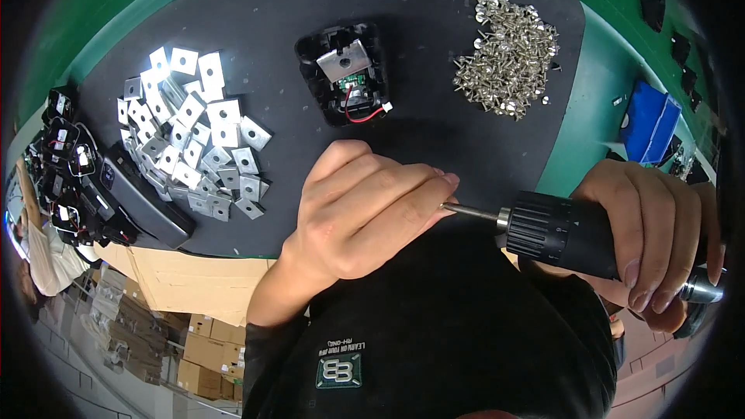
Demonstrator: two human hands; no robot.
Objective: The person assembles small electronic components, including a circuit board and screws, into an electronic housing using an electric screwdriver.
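My right hand (pixel 652 225) is wrapped round a black cordless screwdriver (pixel 559 229), whose long metal bit (pixel 473 211) points left. At the bit's tip, my left hand (pixel 365 213) is closed in a pinch. Whatever sits between its fingertips is hidden. Beyond my left hand lies an open black plastic housing (pixel 305 62) with a small green circuit board (pixel 353 82) and red wires ending in a white connector. A silver metal plate (pixel 344 62) with a hole rests tilted inside the housing.
Many square metal plates with holes (pixel 190 132) lie heaped on the left of the dark mat (pixel 419 0). A pile of small screws (pixel 512 54) covers its far right. Black devices (pixel 77 178) crowd the left edge. A blue box (pixel 650 122) stands at right; cardboard boxes (pixel 209 357) sit lower left.
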